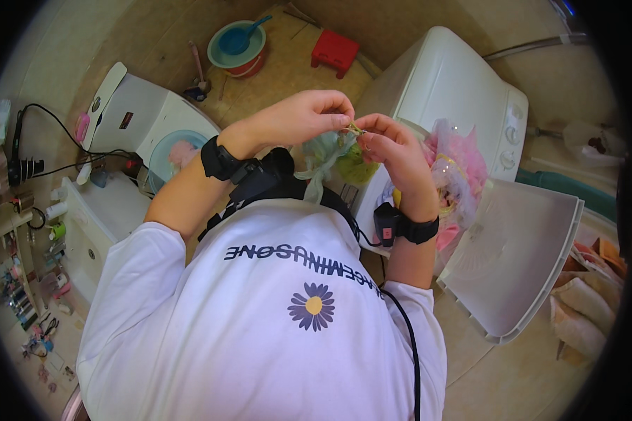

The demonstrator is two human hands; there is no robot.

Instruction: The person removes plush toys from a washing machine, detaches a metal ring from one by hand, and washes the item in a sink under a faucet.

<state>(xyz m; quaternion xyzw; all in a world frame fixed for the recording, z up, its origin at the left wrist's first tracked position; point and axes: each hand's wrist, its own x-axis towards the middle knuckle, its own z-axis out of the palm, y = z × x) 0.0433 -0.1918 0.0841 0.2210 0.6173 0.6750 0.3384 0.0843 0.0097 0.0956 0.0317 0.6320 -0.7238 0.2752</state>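
Observation:
My left hand (326, 113) and my right hand (392, 139) meet in front of my body. Their fingertips pinch a small yellow-green strip or cord (355, 128) between them. Beneath the fingers hangs sheer pale green fabric (318, 155), beside a yellow-green gauzy bundle (357, 164); whether the strip belongs to either I cannot tell. Close to my right wrist, a heap of pink and white sheer fabric (455, 173) with yellow trim lies over the opening of a white washing machine (453, 89). My right forearm hides part of that opening.
The machine's detached-looking lid (516, 258) leans out at right. A red stool (335, 52) and a red bucket (245, 68) topped by a basin with a blue dipper (235, 41) stand ahead. Left are a blue basin (160, 152) holding something pink, and a white sink (79, 231).

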